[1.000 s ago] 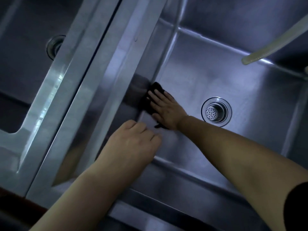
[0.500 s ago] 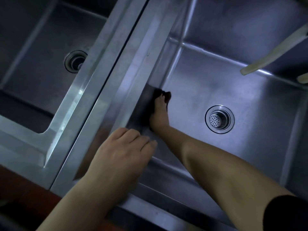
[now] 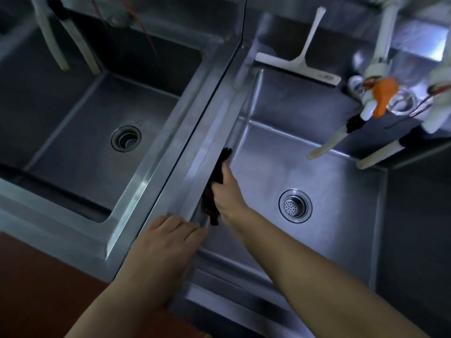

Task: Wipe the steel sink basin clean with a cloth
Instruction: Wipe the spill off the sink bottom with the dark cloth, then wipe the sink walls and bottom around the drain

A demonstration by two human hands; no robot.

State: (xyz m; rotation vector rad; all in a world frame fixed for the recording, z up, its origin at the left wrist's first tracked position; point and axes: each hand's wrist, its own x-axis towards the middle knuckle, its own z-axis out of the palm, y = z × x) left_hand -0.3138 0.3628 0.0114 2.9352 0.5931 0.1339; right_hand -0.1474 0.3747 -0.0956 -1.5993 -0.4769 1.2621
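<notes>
Your right hand (image 3: 225,191) presses the dark cloth (image 3: 217,181) flat against the basin's left wall (image 3: 240,132), which runs away from you, while your left hand (image 3: 168,240) rests open-fingered on the rim.

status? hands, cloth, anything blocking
Right hand presses cloth on basin's left wall. Left hand rests on rim. Hoses overhang far side, clear of wiping.

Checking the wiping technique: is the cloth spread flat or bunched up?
Bunched up. The dark cloth is crumpled under the right hand, pressed against the basin's left wall.
</notes>
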